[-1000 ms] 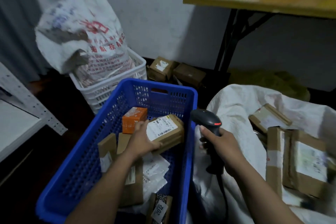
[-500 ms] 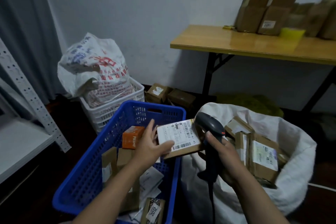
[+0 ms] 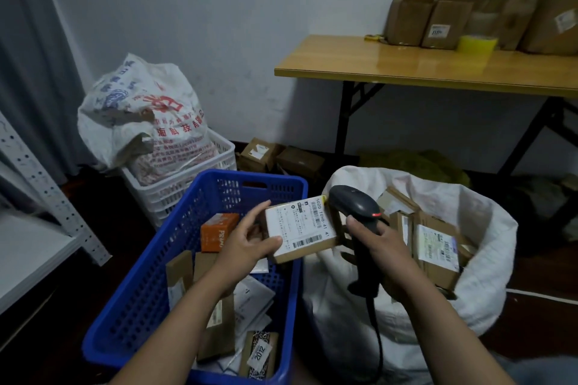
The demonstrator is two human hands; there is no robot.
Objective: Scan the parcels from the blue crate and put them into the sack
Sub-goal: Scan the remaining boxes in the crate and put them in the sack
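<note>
Left hand (image 3: 250, 244) pinches the parcel (image 3: 300, 228) at its left end, thumb on the label, fingers round the far edge. It holds the parcel in the air, label up, over the right rim of the blue crate (image 3: 150, 291), btw crate & sack (image 3: 488, 228). Right hand (image 3: 386, 248) is wrapped round the scanner (image 3: 355, 206) grip w/ index finger up near the trigger. Scanner head sits right at the parcel's far-right corner, w/ a red light showing on its side.

Risks, as I judge them:

1. Missed read. The barcode strip runs along the parcel's near edge, but the scanner nose is at the far corner & very close, so the beam prob. lands off the code. Can't tell whether a read has registered. If not, the parcel goes into the sack uncounted.
2. Wrong read. The sack is open just beyond, w/ labelled boxes (image 3: 438, 244) lying face up. Aim that strays past the parcel's edge could catch 1 of those & log a double scan.
3. Slip. 1 hand holds the parcel by 1 end only. A knock from the scanner could drop it back in the crate among the unscanned ones, e.g. the orange box (image 3: 219, 230).
4. Cord (image 3: 377, 337) hangs btw crate & sack & could snag the crate rim on the swing over.
</note>
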